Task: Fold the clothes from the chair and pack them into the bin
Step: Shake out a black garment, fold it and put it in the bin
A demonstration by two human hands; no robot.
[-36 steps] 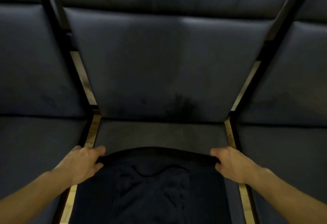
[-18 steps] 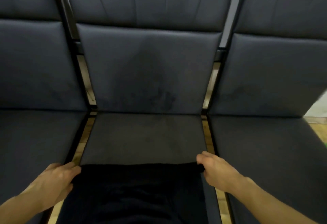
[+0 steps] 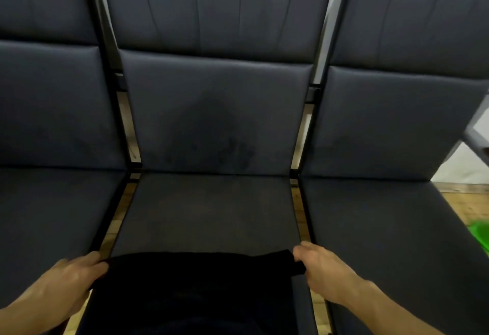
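Garment: a black, soft fabric garment lay flat on the near part of the middle dark grey padded chair seat, its far edge pulled straight.
Left hand: the left hand gripped the garment's far left corner, fingers curled.
Right hand: the right hand pinched the far right corner.
Green object: a blurred green object sat at the right edge.
Writing: none readable.
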